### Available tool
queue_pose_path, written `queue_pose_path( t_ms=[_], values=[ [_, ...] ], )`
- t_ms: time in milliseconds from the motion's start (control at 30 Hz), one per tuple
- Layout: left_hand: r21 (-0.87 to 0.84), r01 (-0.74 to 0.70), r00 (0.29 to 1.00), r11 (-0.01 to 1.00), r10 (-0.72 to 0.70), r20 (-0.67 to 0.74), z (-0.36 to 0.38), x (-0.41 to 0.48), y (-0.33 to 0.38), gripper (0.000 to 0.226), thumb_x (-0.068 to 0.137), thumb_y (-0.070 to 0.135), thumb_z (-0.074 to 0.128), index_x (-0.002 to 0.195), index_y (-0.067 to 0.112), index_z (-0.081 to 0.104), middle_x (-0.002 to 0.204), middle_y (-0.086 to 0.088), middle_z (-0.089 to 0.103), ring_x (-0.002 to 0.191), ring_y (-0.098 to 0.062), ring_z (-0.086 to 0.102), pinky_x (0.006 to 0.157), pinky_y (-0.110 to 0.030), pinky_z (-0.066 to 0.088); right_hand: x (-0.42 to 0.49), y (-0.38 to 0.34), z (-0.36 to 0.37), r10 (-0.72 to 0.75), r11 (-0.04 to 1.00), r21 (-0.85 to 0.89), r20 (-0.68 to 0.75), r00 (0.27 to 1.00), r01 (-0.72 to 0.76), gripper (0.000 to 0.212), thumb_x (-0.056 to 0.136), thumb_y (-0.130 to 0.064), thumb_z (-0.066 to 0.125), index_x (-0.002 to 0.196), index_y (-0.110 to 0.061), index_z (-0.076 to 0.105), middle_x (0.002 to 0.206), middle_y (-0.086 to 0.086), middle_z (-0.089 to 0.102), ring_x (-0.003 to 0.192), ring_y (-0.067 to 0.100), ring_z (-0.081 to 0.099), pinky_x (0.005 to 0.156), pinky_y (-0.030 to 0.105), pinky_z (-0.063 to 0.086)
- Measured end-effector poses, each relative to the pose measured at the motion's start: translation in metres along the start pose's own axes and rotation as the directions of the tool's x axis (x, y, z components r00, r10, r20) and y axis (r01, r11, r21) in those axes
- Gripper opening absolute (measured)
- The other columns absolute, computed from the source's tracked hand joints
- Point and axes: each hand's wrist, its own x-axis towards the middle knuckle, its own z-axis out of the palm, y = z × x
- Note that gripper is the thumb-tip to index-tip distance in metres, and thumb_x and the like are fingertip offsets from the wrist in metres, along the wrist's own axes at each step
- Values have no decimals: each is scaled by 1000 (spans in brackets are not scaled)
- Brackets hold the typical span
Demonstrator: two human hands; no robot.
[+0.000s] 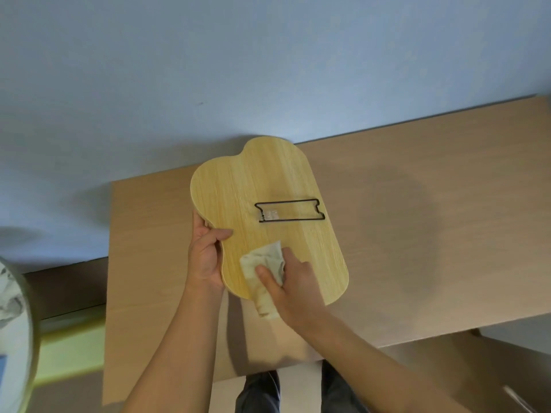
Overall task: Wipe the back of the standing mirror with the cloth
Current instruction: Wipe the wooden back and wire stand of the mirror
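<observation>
Cloth (264,262) under right hand (293,289), on mirror (262,186) back.

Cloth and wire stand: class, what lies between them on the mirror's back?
Bare wood of the mirror, between cloth and stand, in the head view.

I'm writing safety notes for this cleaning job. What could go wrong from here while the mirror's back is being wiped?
1. The mirror is held only at its left edge by the left hand; pressure from the right hand may tip or slip it.
2. The cloth could snag on the wire stand folded against the back as wiping moves up.
3. The mirror's near end overhangs the table edge; if dropped, it might fall to the floor.
</observation>
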Motion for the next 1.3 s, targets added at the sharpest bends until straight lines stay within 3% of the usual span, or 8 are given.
queue_pose_path(
  t_ms=[167, 333, 533, 667, 767, 1000, 1133, 1300],
  values=[
    [21, -2, 1000, 1000, 2, 5, -3, -2, 1, 78, 74, -16, 52, 138, 27, 60, 125, -2, 73, 122, -32, 63, 108, -62, 45, 7, 56, -21, 20, 998, -60, -162, 987, -31, 30, 99, -42, 64, 93, -13, 59, 69, -1, 65, 62, 31, 65, 69, 51, 56],
    [12, 2, 1000, 1000, -2, 11, -2, -1, 0, 79, 73, -15, 53, 139, 28, 60, 120, 0, 76, 115, -28, 68, 101, -59, 50, 12, 112, -64, 94, 965, -195, -360, 928, -173, 32, 99, -34, 67, 100, -3, 58, 68, 12, 67, 59, 38, 66, 68, 51, 57],
    [20, -2, 1000, 1000, 2, -8, 3, -3, 1, 77, 72, -14, 53, 137, 27, 60, 121, 0, 74, 114, -28, 68, 96, -56, 54, 22, 85, -76, 45, 969, -174, -569, 821, -174, 32, 94, -26, 75, 107, -1, 59, 63, -1, 56, 45, 26, 50, 54, 44, 55],
    [16, -1, 1000, 1000, 2, -14, 4, -4, 3, 80, 72, -15, 53, 140, 27, 61, 123, -2, 75, 115, -29, 70, 92, -50, 60, 32, 10, -29, 94, 985, 166, -277, 956, -49, 23, 89, -58, 63, 100, -39, 58, 70, -3, 69, 60, 14, 68, 51, 34, 56],
    [10, -1, 1000, 1000, 1, -4, 4, -5, 3, 86, 76, -17, 49, 152, 22, 52, 128, -4, 74, 120, -31, 68, 100, -53, 56, 34, -4, -5, -17, 993, 114, -150, 988, 35, 35, 93, -54, 59, 103, -20, 60, 76, -1, 71, 66, 21, 69, 64, 45, 59],
    [19, 22, 1000, 1000, -22, -11, 7, -6, 5, 89, 73, -13, 55, 156, 19, 46, 132, -5, 67, 128, -36, 57, 110, -65, 42, 44, 84, -54, 181, 978, -37, -346, 921, -206, 38, 98, -44, 65, 100, -6, 59, 82, 15, 73, 75, 38, 70, 67, 49, 57],
    [22, 12, 1000, 1000, -12, -19, 11, -6, 6, 87, 72, -12, 57, 151, 23, 52, 126, -2, 72, 123, -34, 62, 105, -63, 47, 50, 110, -87, 185, 923, -232, -436, 881, -309, 27, 100, -33, 62, 97, -8, 51, 70, 3, 58, 67, 37, 67, 77, 52, 55],
    [27, 17, 999, 999, -16, -37, 11, -7, 6, 85, 72, -12, 57, 148, 26, 56, 124, 0, 75, 118, -31, 67, 95, -56, 56, 81, 51, -86, 157, 984, -14, -418, 895, -179, 37, 96, -43, 64, 119, -14, 59, 79, -3, 68, 72, 23, 67, 65, 35, 53]
  ],
)
